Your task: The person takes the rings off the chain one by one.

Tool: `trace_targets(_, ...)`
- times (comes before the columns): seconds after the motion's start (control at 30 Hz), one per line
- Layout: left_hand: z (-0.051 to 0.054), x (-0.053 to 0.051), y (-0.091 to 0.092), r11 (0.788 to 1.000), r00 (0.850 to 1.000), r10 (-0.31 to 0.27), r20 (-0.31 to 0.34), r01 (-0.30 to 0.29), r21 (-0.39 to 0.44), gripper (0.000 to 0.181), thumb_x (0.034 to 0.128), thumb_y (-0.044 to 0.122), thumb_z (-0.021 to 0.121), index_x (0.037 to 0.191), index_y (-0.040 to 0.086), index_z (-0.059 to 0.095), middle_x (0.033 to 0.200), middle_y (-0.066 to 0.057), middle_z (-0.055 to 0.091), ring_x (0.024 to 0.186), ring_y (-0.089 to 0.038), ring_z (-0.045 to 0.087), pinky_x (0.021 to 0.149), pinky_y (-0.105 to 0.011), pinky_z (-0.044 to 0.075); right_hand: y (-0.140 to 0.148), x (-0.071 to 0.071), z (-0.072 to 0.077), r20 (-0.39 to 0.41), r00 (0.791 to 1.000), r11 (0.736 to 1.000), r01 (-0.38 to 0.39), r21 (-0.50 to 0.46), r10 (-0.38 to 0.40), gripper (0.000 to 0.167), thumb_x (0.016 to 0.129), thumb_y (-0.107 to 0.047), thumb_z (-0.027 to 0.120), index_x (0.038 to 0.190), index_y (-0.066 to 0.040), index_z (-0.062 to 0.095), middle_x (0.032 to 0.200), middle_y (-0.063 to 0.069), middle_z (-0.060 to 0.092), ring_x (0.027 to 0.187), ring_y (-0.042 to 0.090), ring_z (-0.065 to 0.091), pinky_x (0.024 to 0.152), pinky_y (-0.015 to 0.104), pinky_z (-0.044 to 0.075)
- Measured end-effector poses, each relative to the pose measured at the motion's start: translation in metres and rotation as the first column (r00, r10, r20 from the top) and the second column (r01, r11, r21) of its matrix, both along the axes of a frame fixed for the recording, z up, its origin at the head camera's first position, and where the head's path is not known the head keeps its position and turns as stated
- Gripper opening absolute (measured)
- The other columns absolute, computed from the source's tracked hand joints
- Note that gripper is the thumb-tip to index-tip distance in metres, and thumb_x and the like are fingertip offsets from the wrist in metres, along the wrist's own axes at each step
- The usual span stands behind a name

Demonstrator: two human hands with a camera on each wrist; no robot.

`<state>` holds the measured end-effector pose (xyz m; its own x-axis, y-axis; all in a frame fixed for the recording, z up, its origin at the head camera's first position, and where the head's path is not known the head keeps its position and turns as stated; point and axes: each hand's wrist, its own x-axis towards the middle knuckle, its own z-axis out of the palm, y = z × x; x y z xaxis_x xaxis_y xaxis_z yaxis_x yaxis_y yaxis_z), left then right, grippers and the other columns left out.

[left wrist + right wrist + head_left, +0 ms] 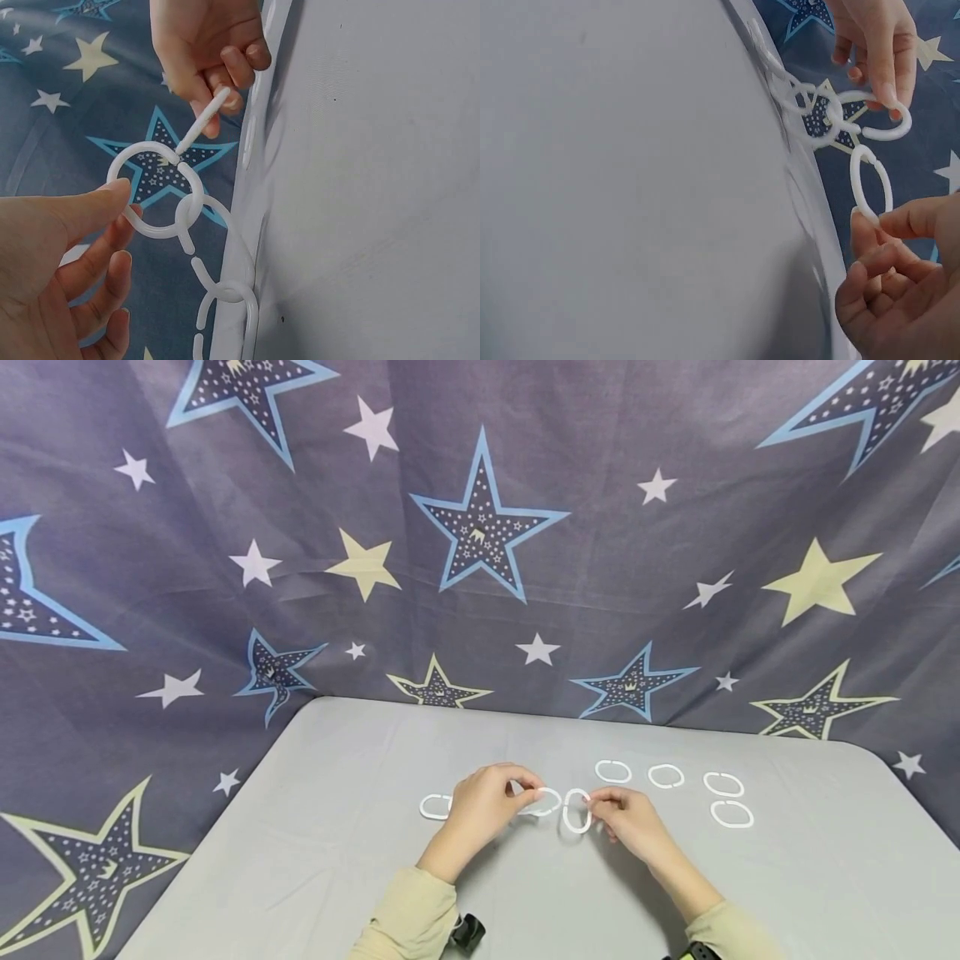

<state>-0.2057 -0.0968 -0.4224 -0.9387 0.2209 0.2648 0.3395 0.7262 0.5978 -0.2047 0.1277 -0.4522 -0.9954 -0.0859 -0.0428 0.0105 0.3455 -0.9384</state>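
My left hand (486,802) pinches a white plastic C-shaped link (154,233) between thumb and forefinger. Hooked through that link is a short chain of white links (253,315), hanging down in the left wrist view. Part of the chain (435,817) shows left of the hand in the head view; the hand hides the middle. Opposite, my right hand (633,822) pinches a single white link (856,184) by its edge, thumb against fingertips. This link's upper end is close to the gap in the left link; whether they touch I cannot tell.
Loose white links lie at the right on the grey table (330,860): one link (615,782) behind the hands, another link (666,787) beside it, and a pair of links (733,826) farther right. A star-patterned curtain (585,577) hangs behind the table.
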Motion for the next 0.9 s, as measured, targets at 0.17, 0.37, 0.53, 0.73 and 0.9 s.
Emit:
trace_targets(0.17, -0.001, 0.0, 0.0, 1.0, 1.0, 0.0, 0.007, 0.0, -0.006, 0.006, 0.0862, 0.036, 0.076, 0.091, 0.033, 0.078, 0.074, 0.019, 0.059, 0.064, 0.0, 0.05, 0.057, -0.025, 0.039, 0.015, -0.002, 0.004, -0.076, 0.997, 0.994, -0.011, 0.105, 0.02, 0.016, 0.091, -0.003, 0.062, 0.103, 0.006, 0.069, 0.073, 0.006, 0.063, 0.053, 0.009, 0.047, 0.05, 0.022, 0.04)
trace_targets(0.37, -0.002, 0.0, 0.0, 1.0, 1.0, 0.005, 0.011, -0.005, -0.01, 0.006, 0.0864, 0.036, 0.076, 0.091, 0.033, 0.078, 0.072, 0.019, 0.058, 0.063, 0.0, 0.049, 0.056, -0.025, 0.039, 0.034, -0.007, 0.008, -0.159, 0.986, 0.975, -0.009, 0.223, 0.046, 0.015, 0.092, -0.007, 0.065, 0.104, 0.002, 0.07, 0.083, 0.007, 0.068, 0.066, 0.011, 0.055, 0.058, 0.024, 0.045)
trace_targets(0.53, -0.002, 0.0, 0.0, 1.0, 1.0, 0.008, 0.017, -0.007, -0.015, 0.006, 0.0867, 0.035, 0.076, 0.091, 0.033, 0.078, 0.072, 0.019, 0.058, 0.063, 0.0, 0.049, 0.057, -0.026, 0.039, 0.053, -0.011, 0.009, -0.201, 0.976, 0.965, -0.023, 0.261, 0.078, 0.017, 0.094, -0.009, 0.065, 0.106, 0.003, 0.07, 0.082, 0.008, 0.068, 0.062, 0.012, 0.057, 0.057, 0.024, 0.047)
trace_targets(0.73, -0.001, 0.0, 0.0, 1.0, 1.0, 0.007, 0.02, -0.007, -0.017, 0.005, 0.0869, 0.035, 0.076, 0.091, 0.032, 0.078, 0.071, 0.02, 0.058, 0.063, 0.0, 0.05, 0.058, -0.026, 0.039, 0.078, -0.017, 0.009, -0.272, 0.956, 0.938, -0.01, 0.345, 0.11, 0.015, 0.093, -0.007, 0.064, 0.103, 0.001, 0.071, 0.078, 0.006, 0.068, 0.061, 0.006, 0.055, 0.057, 0.025, 0.046)
trace_targets(0.9, -0.002, -0.001, 0.0, 1.0, 1.0, 0.005, 0.013, -0.005, -0.018, 0.005, 0.0867, 0.035, 0.076, 0.091, 0.032, 0.078, 0.072, 0.02, 0.058, 0.063, 0.0, 0.05, 0.058, -0.026, 0.039, 0.1, -0.025, 0.014, -0.314, 0.937, 0.903, -0.004, 0.429, 0.154, 0.015, 0.092, -0.007, 0.067, 0.104, 0.0, 0.073, 0.087, 0.007, 0.072, 0.07, 0.006, 0.058, 0.061, 0.025, 0.048)
